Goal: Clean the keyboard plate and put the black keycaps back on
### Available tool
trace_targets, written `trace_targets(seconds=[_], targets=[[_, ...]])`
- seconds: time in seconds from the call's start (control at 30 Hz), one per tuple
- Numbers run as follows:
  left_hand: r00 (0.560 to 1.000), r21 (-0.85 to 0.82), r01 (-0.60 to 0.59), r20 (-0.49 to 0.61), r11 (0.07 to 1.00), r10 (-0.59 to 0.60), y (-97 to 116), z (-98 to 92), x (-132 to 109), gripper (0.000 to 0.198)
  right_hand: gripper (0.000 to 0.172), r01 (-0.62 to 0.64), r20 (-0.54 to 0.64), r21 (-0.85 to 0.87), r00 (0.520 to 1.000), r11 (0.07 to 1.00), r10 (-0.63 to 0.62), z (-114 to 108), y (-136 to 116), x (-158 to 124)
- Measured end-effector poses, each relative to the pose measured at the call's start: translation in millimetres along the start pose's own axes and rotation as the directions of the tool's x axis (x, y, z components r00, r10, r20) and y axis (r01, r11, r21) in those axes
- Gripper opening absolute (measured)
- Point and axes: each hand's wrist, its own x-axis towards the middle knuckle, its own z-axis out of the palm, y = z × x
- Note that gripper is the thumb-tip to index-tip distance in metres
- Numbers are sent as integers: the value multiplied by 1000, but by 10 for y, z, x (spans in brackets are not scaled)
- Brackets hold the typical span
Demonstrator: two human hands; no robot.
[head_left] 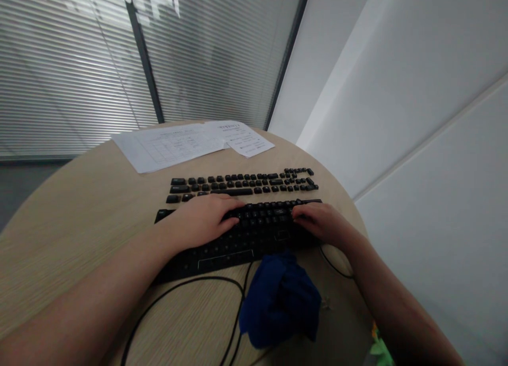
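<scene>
A black keyboard [262, 233] lies on the round table, with keycaps on its far rows and bare key positions on its near rows. My left hand [206, 217] rests over its left part, the thumb and index finger stretched out and apart at the far rows. At the right part, my right hand [317, 220] has its fingers curled close together against the keys; anything between the fingertips is hidden. Just beyond the keyboard, loose black keycaps [238, 184] stand in rows on the tabletop, a long space bar keycap [231, 192] among them.
A crumpled blue cloth [281, 301] lies at the near edge of the keyboard, beside a black cable [190, 279]. Printed papers [174, 146] spread over the far side of the wooden table [87, 196]. Window blinds and a white wall [428, 117] border it.
</scene>
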Motion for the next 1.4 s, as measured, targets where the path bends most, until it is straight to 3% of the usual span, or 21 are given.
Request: trace_targets(seconds=[0.37,0.57,0.77,0.9,1.13,1.4], targets=[[1000,-15,9,7,1000,-9,2,4,-13,45,13,-1,-17,50,1000,999,2,13,76,-10],[1000,-24,8,7,1000,-8,3,-12,-19,44,16,-21,-88,-29,996,999,18,60,138,-30],[1000,-56,-5,-10,998,4,-10,-8,-19,44,14,104,-154,11,983,995,-101,54,125,-19],[1000,-50,-1,-1,999,1,-17,0,-20,44,12,114,-145,3,983,993,-112,46,110,-10],[1000,-37,2,5,999,-2,-9,0,-18,44,20,9,-154,15,988,1000,-7,84,170,-30],[1000,-43,-5,0,999,5,-16,9,-7,45,17,79,-125,79,990,994,-68,121,245,-25]])
